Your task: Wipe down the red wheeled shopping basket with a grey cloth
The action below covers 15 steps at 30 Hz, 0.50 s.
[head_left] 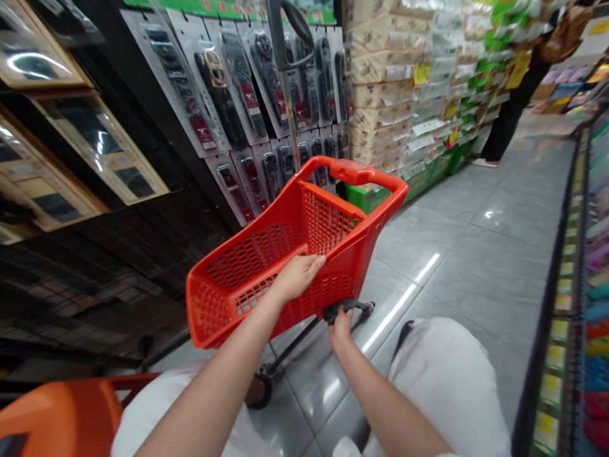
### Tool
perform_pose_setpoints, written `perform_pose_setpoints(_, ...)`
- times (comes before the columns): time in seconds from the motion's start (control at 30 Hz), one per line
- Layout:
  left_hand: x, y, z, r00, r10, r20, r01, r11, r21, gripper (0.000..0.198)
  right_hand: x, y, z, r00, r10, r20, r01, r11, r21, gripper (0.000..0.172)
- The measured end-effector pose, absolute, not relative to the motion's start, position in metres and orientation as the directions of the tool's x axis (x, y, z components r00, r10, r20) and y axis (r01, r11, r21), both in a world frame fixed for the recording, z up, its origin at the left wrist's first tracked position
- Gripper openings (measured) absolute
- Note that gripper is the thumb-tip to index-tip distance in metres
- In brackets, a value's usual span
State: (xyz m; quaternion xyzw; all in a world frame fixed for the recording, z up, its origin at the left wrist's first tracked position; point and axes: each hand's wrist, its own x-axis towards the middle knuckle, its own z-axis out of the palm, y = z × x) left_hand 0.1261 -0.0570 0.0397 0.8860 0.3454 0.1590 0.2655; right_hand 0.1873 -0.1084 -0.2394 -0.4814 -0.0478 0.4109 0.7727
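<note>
head view | red cart (364, 260) standing on tiled floor (457, 260) beside packaged belts (223, 82) | left hand (297, 277) lying over near rim, partly hidden fingers leaving grip impossible to tell | right hand (340, 321) pinching black fitting (354, 306) below basket | likely handling light, stiff; rim, push bar (351, 171) offering firm holds

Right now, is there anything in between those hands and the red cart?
Nothing visible is. The left hand lies on the near side of the red cart, and the right hand holds a black part below its basket.
</note>
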Motion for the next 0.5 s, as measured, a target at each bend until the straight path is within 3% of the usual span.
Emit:
perform_pose_setpoints(0.13, 0.128, -0.057, 0.039, 0.714, 0.695, 0.092, 0.523, -0.615, 0.590, 0.048, 0.177, -0.105, -0.233, 0.589, 0.630, -0.507, -0.751, 0.195, -0.630, 0.029)
perform_pose_setpoints(0.3, 0.129, -0.057, 0.038, 0.705, 0.705, 0.078, 0.557, -0.618, 0.555, 0.051, 0.216, -0.101, -0.224, 0.695, 0.478, -0.537, -0.695, 0.254, -0.673, 0.028)
perform_pose_setpoints(0.5, 0.132, -0.054, 0.038, 0.693, 0.715, 0.088, 0.577, -0.624, 0.526, 0.050, 0.172, -0.101, -0.232, 0.513, 0.673, -0.533, -0.789, 0.126, -0.601, 0.021)
